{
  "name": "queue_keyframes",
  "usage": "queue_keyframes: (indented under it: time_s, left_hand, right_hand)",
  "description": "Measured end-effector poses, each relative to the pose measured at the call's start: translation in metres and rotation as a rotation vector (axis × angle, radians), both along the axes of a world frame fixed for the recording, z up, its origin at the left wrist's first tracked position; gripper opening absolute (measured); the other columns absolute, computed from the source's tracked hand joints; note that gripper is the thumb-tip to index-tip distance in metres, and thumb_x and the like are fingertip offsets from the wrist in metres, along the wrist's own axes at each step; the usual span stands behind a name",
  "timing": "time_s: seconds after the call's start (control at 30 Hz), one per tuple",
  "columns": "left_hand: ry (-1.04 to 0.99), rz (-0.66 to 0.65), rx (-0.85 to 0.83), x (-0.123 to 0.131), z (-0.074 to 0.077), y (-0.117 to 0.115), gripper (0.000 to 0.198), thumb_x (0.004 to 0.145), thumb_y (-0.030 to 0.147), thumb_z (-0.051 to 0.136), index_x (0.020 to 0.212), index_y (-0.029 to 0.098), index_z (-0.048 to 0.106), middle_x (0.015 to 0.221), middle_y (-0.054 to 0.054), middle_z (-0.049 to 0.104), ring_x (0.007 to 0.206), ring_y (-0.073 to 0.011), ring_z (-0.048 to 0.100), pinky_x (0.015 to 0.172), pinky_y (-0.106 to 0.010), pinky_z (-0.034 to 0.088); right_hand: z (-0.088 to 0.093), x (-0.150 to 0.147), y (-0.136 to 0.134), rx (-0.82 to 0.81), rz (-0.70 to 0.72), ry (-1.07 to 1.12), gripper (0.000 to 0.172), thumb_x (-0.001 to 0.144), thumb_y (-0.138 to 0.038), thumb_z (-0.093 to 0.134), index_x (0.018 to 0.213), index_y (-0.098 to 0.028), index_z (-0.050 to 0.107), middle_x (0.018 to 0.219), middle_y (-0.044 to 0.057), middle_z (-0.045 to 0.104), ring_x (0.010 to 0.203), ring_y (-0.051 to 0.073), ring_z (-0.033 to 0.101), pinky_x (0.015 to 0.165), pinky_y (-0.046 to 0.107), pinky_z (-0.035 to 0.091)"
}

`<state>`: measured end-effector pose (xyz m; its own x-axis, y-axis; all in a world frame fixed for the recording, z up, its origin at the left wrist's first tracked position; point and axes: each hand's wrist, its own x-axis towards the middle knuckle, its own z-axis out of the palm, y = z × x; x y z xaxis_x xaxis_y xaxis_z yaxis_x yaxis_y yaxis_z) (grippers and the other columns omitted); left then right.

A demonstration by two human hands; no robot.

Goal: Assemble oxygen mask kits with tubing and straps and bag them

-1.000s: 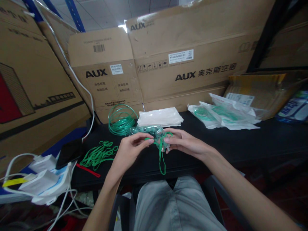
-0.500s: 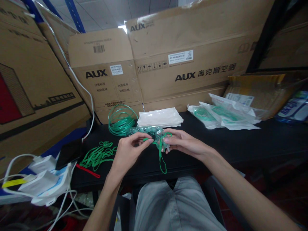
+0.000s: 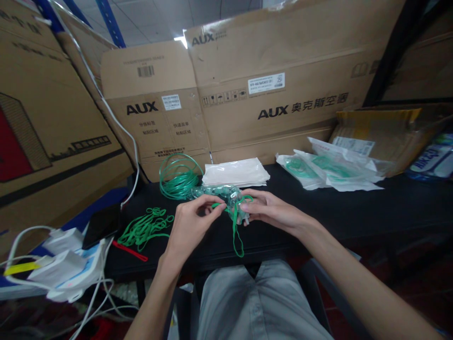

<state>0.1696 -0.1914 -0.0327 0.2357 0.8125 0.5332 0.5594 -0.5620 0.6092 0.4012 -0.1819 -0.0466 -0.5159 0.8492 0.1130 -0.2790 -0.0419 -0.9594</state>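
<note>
Above the table's front part, my right hand (image 3: 271,208) grips a clear greenish plastic mask (image 3: 234,200) from its right side. A green elastic strap (image 3: 238,236) hangs from the mask in a loop. My left hand (image 3: 196,219) pinches an end of the green strap between thumb and forefinger, left of the mask. Behind the mask lie more clear green masks (image 3: 212,191), partly covered by my hands. A coil of green tubing (image 3: 180,179) sits behind them to the left. Left of my left hand is a loose pile of green elastic straps (image 3: 146,227).
White paper pouches (image 3: 235,173) are stacked at the back. Pouches with green tubing inside (image 3: 329,167) lie at right, near a cardboard box (image 3: 377,137). At left are a red strip (image 3: 130,250), a black phone (image 3: 102,226) and a power strip (image 3: 76,274) with cables.
Almost nothing differs. The hanging strap loop has swung very slightly to the left, while both hands keep their places on the mask and strap.
</note>
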Motion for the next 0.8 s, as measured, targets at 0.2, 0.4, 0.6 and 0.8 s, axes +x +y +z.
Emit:
queue_keyframes:
  time_s: [0.2,0.4,0.6,0.8]
  left_hand:
    - [0.060,0.022,0.069,0.000,0.004,-0.002,0.011,0.090,0.030,0.071,0.092,0.022,0.078,0.078,0.003,0.074,0.064,-0.0137,0.061,0.066,-0.023,0.046]
    - [0.140,0.042,0.188,0.005,0.008,-0.010,0.007,0.089,0.021,0.069,0.092,0.021,0.076,0.082,0.002,0.076,0.066,-0.0141,0.064,0.071,-0.023,0.050]
    - [0.169,0.030,0.274,0.008,0.005,-0.011,0.006,0.088,0.014,0.069,0.090,0.019,0.073,0.086,0.000,0.076,0.069,-0.0141,0.066,0.073,-0.023,0.052]
    - [0.216,0.051,0.365,0.010,0.001,-0.010,0.010,0.086,0.009,0.073,0.089,0.019,0.072,0.083,0.001,0.073,0.069,-0.0138,0.064,0.072,-0.024,0.051]
  right_hand:
    - [-0.001,0.000,0.000,-0.007,-0.017,0.001,0.038,0.078,-0.030,0.087,0.109,-0.018,0.068,0.088,0.002,0.075,0.080,0.016,0.071,0.073,0.029,0.057]
    - [-0.001,0.000,0.001,0.002,-0.032,0.000,0.038,0.077,-0.031,0.087,0.107,-0.018,0.067,0.086,0.002,0.075,0.078,0.017,0.071,0.071,0.029,0.057]
    - [-0.003,-0.001,0.002,0.035,-0.051,-0.002,0.040,0.077,-0.028,0.088,0.108,-0.020,0.064,0.083,-0.001,0.074,0.074,0.015,0.070,0.069,0.028,0.057]
    - [-0.004,-0.004,0.001,0.104,-0.090,-0.022,0.048,0.070,-0.023,0.091,0.105,-0.021,0.059,0.088,-0.001,0.071,0.078,0.015,0.069,0.068,0.028,0.056]
